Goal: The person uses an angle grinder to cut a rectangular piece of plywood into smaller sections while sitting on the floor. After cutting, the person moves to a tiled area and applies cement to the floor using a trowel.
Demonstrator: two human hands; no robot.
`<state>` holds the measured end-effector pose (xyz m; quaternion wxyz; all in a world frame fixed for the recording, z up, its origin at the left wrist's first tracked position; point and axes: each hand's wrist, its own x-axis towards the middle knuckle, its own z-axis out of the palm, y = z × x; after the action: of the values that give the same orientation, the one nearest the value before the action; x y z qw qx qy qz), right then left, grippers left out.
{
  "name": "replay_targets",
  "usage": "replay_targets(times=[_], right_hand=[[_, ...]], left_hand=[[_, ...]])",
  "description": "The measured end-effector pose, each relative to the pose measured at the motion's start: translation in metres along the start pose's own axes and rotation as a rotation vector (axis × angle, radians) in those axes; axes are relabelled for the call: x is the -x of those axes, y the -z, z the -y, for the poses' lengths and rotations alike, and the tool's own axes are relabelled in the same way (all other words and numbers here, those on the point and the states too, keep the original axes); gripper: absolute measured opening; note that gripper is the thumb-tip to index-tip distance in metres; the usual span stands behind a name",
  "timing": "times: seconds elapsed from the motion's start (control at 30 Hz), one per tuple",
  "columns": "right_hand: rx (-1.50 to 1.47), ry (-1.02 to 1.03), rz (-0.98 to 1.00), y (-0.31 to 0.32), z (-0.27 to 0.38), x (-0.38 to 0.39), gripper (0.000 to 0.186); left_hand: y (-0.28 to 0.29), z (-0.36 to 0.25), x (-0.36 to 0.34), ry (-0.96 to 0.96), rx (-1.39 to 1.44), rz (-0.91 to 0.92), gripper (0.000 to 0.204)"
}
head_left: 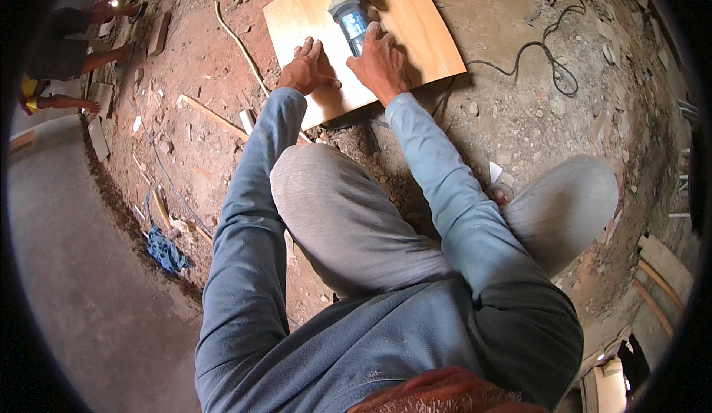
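Note:
A square light plywood board (289, 24) lies on the dirt floor ahead of me, tilted in the view. On its upper right part is a power trimmer (348, 14) with a dark body, blue label and grey head, lying along the board. My right hand (382, 64) grips the lower end of its body. My left hand (305, 70) presses on the board left of the tool, fingers apart and holding nothing.
A black cord (564, 79) loops to the right, and a pale hose (236, 38) runs left of the board. Wood strips (208, 114), rubble and a blue cloth (165, 250) lie at left. Another person's legs (104, 61) and hand (89, 105) are at upper left.

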<state>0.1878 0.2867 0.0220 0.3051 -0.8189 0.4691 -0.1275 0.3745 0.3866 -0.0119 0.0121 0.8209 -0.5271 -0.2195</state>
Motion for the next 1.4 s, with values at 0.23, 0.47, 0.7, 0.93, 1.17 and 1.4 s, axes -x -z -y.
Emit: replay_targets(times=[0.23,0.47,0.7,0.93,1.17,1.4], right_hand=[[0.004,0.006,-0.012,-0.002,-0.003,0.006,0.084],[-0.001,-0.001,-0.011,0.000,-0.006,0.014,0.085],[-0.013,-0.020,0.024,0.005,-0.004,0.016,0.085],[-0.011,-0.019,0.023,0.004,-0.006,0.018,0.085],[-0.007,0.004,0.005,0.006,-0.008,0.024,0.088],[0.041,0.030,-0.045,0.004,-0.010,0.030,0.086]], left_hand=[[0.001,-0.001,0.000,0.003,0.002,0.008,0.130],[0.006,-0.008,0.003,0.008,0.008,0.006,0.130],[0.004,-0.004,0.002,-0.003,0.063,0.000,0.131],[0.003,-0.006,0.003,0.013,0.045,-0.004,0.130],[0.003,-0.005,0.002,0.015,0.041,0.004,0.132],[0.000,-0.002,0.001,0.003,0.028,-0.005,0.132]])
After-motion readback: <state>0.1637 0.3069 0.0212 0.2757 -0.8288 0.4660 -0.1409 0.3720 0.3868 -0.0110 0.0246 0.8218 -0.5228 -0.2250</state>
